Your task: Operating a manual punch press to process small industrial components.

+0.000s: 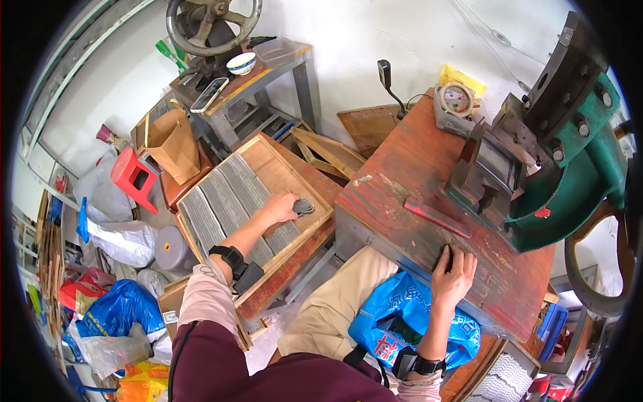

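My left hand (280,209) reaches over a shallow wooden tray (262,149) lined with rows of thin grey metal strips (231,191). Its fingers are closed around a small stack of thin curved grey pieces (304,206) at the tray's right side. My right hand (454,273) rests at the near edge of the red-brown worktable (395,177), fingers curled down. Something dark shows by its thumb; I cannot make out what it is. Ahead of that hand lies a flat red bar (437,218). A green press (569,201) with a dark metal die (487,167) stands farther right.
A blue plastic bag (375,305) lies across my lap below the table edge. Behind the tray are a small bench (288,63) with a bowl (241,63), a handwheel (214,27) and a paper bag (173,144). A red stool (134,177) and filled bags (124,308) crowd the left.
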Available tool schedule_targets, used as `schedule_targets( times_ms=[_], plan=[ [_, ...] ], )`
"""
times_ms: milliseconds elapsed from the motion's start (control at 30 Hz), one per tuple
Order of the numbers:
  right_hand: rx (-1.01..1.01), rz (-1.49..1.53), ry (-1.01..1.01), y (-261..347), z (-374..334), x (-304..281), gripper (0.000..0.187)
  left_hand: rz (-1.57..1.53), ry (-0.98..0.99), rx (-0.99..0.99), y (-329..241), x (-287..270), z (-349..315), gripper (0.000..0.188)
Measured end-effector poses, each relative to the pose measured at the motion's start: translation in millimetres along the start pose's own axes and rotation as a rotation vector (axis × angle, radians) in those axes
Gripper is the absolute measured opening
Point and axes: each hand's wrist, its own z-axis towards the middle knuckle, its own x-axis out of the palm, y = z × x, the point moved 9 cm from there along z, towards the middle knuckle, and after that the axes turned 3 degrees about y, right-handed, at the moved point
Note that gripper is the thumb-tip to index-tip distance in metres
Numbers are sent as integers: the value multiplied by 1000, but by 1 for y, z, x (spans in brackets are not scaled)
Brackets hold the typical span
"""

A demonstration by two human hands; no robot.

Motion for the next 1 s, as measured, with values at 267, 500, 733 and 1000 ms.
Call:
schedule_targets(
  times_ms=[267,500,733,1000],
  plan=[
    [4,-16,-2,1,0,1,8,19,-77,-32,-2,21,0,30],
    [54,271,11,-17,-7,-17,9,-353,2,-97,25,26,12,28],
    [142,170,-87,-74,-44,-83,16,-863,43,-37,-15,-79,-37,30],
    [-22,354,130,-38,-28,-78,45,-416,-29,628,-258,-155,-66,40]
  ],
)
